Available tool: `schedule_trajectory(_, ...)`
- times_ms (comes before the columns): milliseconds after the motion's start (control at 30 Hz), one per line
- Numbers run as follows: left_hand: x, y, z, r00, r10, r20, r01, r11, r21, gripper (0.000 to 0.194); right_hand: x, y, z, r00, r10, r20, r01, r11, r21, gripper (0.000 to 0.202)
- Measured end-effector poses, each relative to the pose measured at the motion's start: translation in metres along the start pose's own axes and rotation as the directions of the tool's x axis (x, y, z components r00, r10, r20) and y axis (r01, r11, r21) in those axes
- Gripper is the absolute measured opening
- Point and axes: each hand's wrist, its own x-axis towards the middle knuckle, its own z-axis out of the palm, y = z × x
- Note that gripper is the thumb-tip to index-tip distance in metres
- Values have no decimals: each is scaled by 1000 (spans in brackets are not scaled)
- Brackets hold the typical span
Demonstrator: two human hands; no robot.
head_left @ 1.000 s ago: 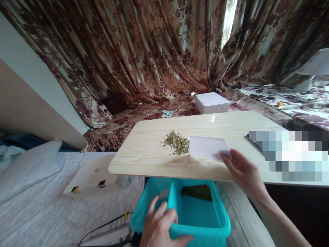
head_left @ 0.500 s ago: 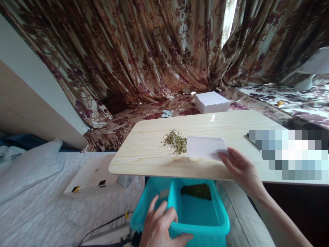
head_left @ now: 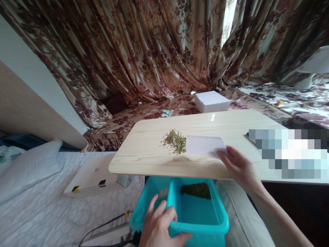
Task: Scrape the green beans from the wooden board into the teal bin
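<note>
My right hand (head_left: 239, 167) pinches the right end of a thin white plastic sheet (head_left: 205, 145), held over the light wooden tabletop. The sheet's left edge meets a loose heap of small green beans (head_left: 174, 141) with some paler bits among them. A few stray beans lie just below the sheet. Below the table edge, my left hand (head_left: 160, 223) is closed on the near rim of a teal divided bin (head_left: 224, 219), fingers over the divider. Dark green beans (head_left: 196, 190) lie at the far end of the right compartment; whitish grains (head_left: 163, 192) show in the left one.
The wooden tabletop (head_left: 144, 161) overhangs the bin's far side. A blurred-out patch (head_left: 290, 154) covers something on its right end. Behind stand a white box (head_left: 212, 101) and a small pale cloth (head_left: 167, 113). A flat white carton (head_left: 92, 173) and cables lie on the bed at left.
The white sheet has shifted slightly left with my right hand, and more stray beans show by its lower edge. My left hand stays on the bin.
</note>
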Motion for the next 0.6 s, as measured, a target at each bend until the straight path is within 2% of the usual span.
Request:
schedule_trajectory(267, -2, -4, -7, 1000, 2, -28, 0, 999, 53, 39, -2, -5, 7, 994, 0, 105, 0, 1000, -1, 35)
schedule_trajectory(333, -3, -3, -7, 999, -29, -40, 31, 997, 65, 38, -6, -8, 6, 990, 6, 143, -7, 1000, 1, 35)
schedule_trajectory(467, -3, 3, -5, 991, -120, -56, 124, 990, 64, 38, -18, -11, -3, 968, 27, 250, -37, 999, 37, 36)
schedule_trajectory(600, -2, 7, -6, 987, -153, -42, 154, 987, 40, 39, -27, -10, -16, 942, 45, 332, -63, 997, 43, 34)
